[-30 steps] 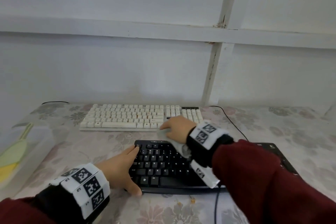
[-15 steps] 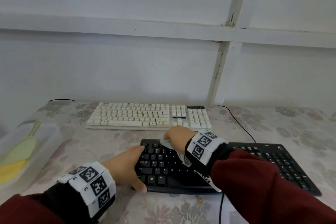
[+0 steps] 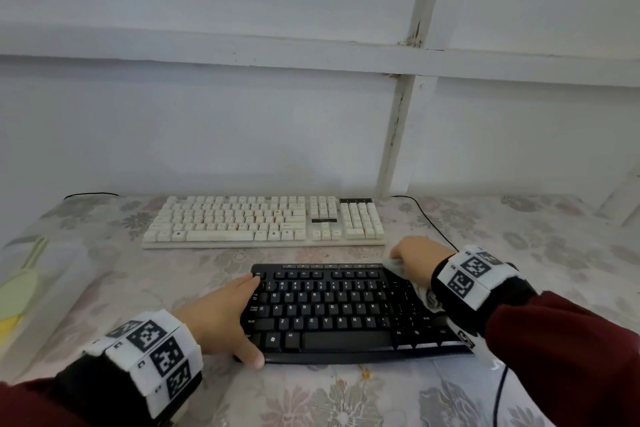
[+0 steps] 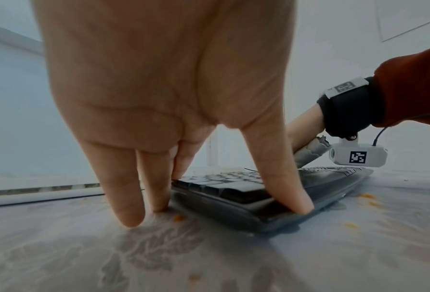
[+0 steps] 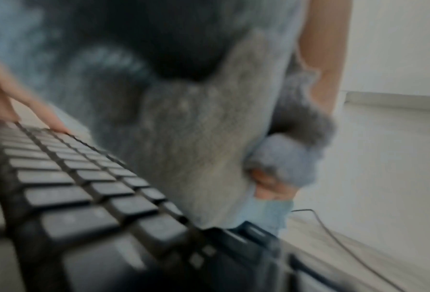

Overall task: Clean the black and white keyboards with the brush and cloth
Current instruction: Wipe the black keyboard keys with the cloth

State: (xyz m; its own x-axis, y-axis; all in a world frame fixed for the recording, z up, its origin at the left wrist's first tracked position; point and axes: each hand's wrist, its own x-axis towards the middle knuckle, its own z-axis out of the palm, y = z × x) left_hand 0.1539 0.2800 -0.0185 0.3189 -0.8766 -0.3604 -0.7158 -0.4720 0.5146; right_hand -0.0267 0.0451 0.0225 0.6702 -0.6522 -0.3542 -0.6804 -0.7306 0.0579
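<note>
The black keyboard (image 3: pixel 346 312) lies near the table's front edge, with the white keyboard (image 3: pixel 263 222) behind it. My left hand (image 3: pixel 244 321) braces the black keyboard's left end. Its fingers are straight, and the thumb (image 4: pixel 296 201) presses on the front corner. My right hand (image 3: pixel 414 251) grips a bunched grey cloth (image 3: pixel 396 265) at the back edge of the black keyboard, right of the function keys. In the right wrist view the cloth (image 5: pixel 208 148) hangs over the key rows (image 5: pixel 83 197), blurred. A pale green and yellow brush (image 3: pixel 24 282) lies in a clear box at the far left.
The clear plastic box (image 3: pixel 52 253) stands at the table's left edge. A black cable (image 3: pixel 431 224) runs from the back wall toward my right hand. The flowered tablecloth (image 3: pixel 554 253) is bare on the right. Orange crumbs (image 4: pixel 178 217) lie beside the black keyboard.
My right hand has slid the cloth to the right along the back edge of the black keyboard. The left hand stays at the keyboard's left end.
</note>
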